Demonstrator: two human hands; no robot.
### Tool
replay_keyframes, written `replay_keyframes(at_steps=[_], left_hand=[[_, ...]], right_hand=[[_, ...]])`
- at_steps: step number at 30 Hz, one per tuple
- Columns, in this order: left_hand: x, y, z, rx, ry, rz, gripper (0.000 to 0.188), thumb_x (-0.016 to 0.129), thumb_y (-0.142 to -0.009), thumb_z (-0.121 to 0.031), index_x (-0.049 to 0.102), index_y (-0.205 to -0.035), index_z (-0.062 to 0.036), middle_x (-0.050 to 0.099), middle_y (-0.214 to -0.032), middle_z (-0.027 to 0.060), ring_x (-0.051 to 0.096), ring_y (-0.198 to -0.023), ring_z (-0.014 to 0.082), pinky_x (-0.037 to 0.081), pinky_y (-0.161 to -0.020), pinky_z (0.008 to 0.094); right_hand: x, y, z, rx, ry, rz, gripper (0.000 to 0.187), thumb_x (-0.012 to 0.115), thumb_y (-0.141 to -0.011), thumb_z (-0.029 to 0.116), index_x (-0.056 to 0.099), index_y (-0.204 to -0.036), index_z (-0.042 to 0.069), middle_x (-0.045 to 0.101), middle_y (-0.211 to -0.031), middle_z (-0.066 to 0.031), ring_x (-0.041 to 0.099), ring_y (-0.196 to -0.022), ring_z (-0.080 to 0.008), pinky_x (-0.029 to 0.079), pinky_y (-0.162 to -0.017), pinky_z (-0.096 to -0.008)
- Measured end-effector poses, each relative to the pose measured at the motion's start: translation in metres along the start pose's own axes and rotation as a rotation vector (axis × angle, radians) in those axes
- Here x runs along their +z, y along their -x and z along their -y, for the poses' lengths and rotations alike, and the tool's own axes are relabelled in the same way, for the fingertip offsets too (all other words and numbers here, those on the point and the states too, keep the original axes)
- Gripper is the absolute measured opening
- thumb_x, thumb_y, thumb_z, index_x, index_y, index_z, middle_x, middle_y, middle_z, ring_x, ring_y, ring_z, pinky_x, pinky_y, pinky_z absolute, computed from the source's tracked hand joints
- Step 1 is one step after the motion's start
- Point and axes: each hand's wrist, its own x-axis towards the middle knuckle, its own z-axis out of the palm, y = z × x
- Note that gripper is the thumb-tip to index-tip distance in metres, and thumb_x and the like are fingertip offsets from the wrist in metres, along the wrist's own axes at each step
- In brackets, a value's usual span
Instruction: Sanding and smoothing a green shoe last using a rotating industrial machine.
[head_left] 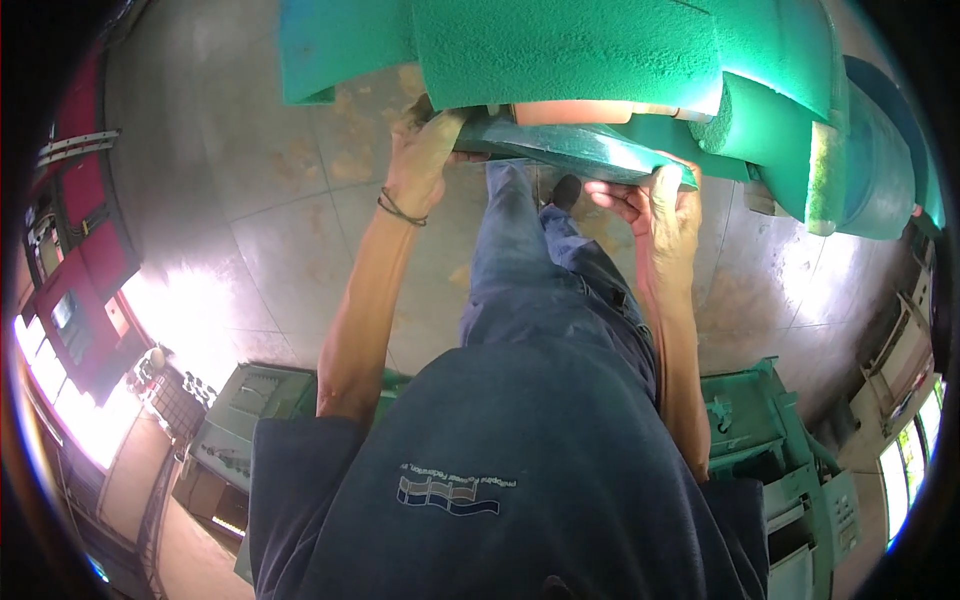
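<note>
Nearest my lens, the dark blue shirt [500,480] is filling the lower frame, with jeans [530,280] running down toward one dark shoe [567,190] on the tiled floor [250,200]. Above that, the big green textured machine body [560,50] is looming across the top, and green machines [770,440] are standing behind at lower right and lower left. I am watching both arms reaching up to a long green metal plate [570,148] lying just under that body, its long axis running left to right, sloping slightly down to the right. The left hand [420,160], a thin band at its wrist, is clasping the plate's left end; the right hand [665,205] is curling closed around the right end from below. Both hands are touching the plate, so neither is sitting nearer.
</note>
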Motion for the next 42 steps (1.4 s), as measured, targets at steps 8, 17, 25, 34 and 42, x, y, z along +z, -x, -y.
replay_keyframes(at_steps=[8,17,25,34,42], left_hand=[[0.0,0.023,-0.019,-0.008,0.027,-0.035,0.038,0.063,-0.093,-0.022,0.057,-0.123,0.0007,0.064,-0.113,0.0113,0.069,-0.092,0.0254,0.062,-0.066,0.0432],[-0.004,0.026,-0.013,0.044,0.247,0.041,0.03,0.065,-0.091,-0.016,0.057,-0.113,0.0038,0.065,-0.104,0.0109,0.068,-0.084,0.0217,0.057,-0.063,0.0348],[-0.001,0.048,-0.005,0.342,0.031,0.226,0.064,0.084,-0.079,-0.011,0.051,-0.133,0.001,0.063,-0.117,0.0075,0.062,-0.107,0.0154,0.053,-0.09,0.0307],[-0.017,0.03,0.021,0.233,0.371,0.206,0.082,0.081,-0.073,0.009,0.04,-0.144,0.0041,0.063,-0.123,0.0119,0.064,-0.109,0.0216,0.056,-0.095,0.0341],[0.003,0.03,0.009,0.235,0.347,0.242,0.076,0.081,-0.073,0.011,0.043,-0.139,0.0074,0.062,-0.121,0.0117,0.065,-0.104,0.0201,0.057,-0.092,0.0334]], right_hand=[[-0.003,0.007,0.007,0.021,-0.05,0.024,0.036,0.051,-0.104,0.029,0.039,-0.124,0.001,0.064,-0.104,-0.0228,0.072,-0.083,-0.0324,0.062,-0.075,-0.0397],[-0.012,0.0,0.006,0.052,-0.064,0.049,0.04,0.051,-0.103,0.035,0.041,-0.124,0.003,0.065,-0.105,-0.0227,0.072,-0.084,-0.0331,0.062,-0.075,-0.0394],[-0.012,0.024,0.034,0.126,-0.071,-0.017,0.052,0.051,-0.102,0.043,0.048,-0.118,-0.006,0.066,-0.103,-0.0233,0.072,-0.084,-0.0322,0.062,-0.075,-0.0396],[0.001,0.004,0.017,0.116,0.005,0.055,0.041,0.052,-0.103,0.037,0.041,-0.123,0.002,0.067,-0.101,-0.0201,0.073,-0.081,-0.0301,0.061,-0.074,-0.0376],[-0.005,0.016,0.033,0.078,0.035,0.009,0.055,0.052,-0.101,0.047,0.044,-0.127,-0.002,0.066,-0.105,-0.0199,0.072,-0.085,-0.0298,0.061,-0.077,-0.0371]])
